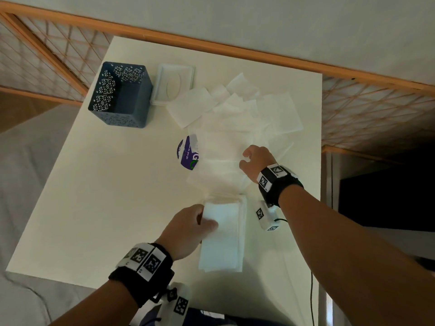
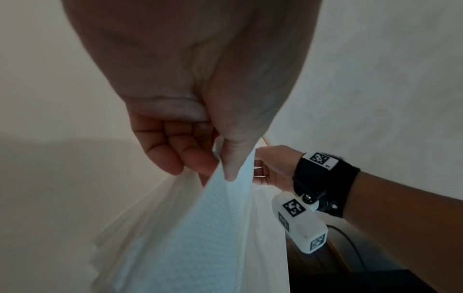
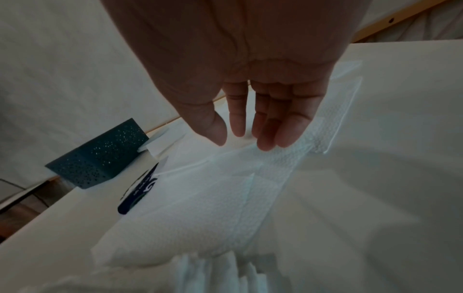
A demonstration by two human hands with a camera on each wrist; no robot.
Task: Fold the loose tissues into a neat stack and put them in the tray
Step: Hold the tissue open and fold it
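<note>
Folded tissue stack is pinched by left hand; pinch confirmed only by left wrist view. Right hand, fingers relaxed, above loose tissues. Purple label beside it: "as you go".

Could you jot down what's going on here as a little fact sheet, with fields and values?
Left hand: pinches the top sheet of the folded stack
Right hand: open, fingers over the loose tissues
Tray: dark blue, far left, no tissues seen inside
Table: white
Sticker: purple, partly under tissues
</note>
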